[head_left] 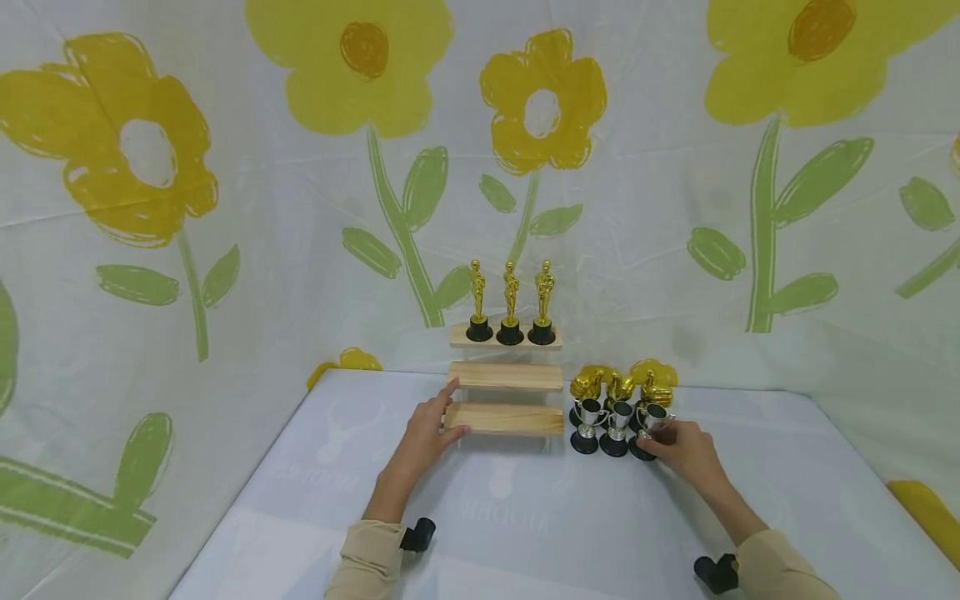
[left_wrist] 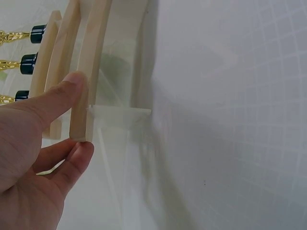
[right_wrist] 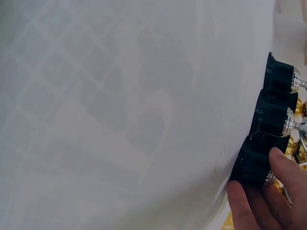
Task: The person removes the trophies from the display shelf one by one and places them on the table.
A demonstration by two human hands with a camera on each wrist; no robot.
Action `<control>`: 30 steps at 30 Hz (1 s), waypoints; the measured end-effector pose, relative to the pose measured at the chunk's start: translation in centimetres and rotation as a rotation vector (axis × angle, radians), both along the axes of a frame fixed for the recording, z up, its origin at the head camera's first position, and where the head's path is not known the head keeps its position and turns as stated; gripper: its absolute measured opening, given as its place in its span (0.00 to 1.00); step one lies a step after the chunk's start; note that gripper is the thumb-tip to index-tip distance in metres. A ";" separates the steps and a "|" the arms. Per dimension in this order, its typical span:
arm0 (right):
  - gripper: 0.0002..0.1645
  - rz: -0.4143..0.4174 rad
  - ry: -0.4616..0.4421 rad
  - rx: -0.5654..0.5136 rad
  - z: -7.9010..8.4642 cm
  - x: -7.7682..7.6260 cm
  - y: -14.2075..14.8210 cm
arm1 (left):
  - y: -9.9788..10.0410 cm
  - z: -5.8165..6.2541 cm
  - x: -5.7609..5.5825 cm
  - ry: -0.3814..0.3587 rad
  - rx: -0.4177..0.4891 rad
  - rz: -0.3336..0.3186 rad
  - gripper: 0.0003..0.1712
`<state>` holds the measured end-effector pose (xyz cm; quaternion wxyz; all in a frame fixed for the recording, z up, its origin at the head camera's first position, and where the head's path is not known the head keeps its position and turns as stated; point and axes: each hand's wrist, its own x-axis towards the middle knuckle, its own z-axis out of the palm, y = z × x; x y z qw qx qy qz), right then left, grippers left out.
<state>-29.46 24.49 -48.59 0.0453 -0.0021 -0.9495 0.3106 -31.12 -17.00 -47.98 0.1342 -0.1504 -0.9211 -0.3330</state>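
My left hand [head_left: 426, 433] holds the left end of a three-tier wooden display stand [head_left: 504, 418]. In the left wrist view its thumb lies on the front plank [left_wrist: 86, 62] and its fingers curl at the plank's end. My right hand [head_left: 686, 454] pinches the rightmost silver trophy cup [head_left: 654, 417] low down, with thumb and fingers about its black base [right_wrist: 252, 163]. Beside it stand two more silver trophy cups, a middle one [head_left: 618, 421] and a left one [head_left: 587, 425], all upright in a row.
Three gold figurine trophies [head_left: 511, 292] stand on the top tier. The middle plank [head_left: 506, 376] and the lowest one are bare. Behind the silver cups is a row of gold trophies [head_left: 618, 387] on black bases. A flower-printed curtain [head_left: 637, 208] rises behind the white table [head_left: 510, 533].
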 end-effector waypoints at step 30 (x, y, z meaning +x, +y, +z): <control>0.22 0.008 0.036 -0.003 0.1 0.6 -0.3 | 0.2 0.1 0.2 -0.023 0.013 0.003 0.47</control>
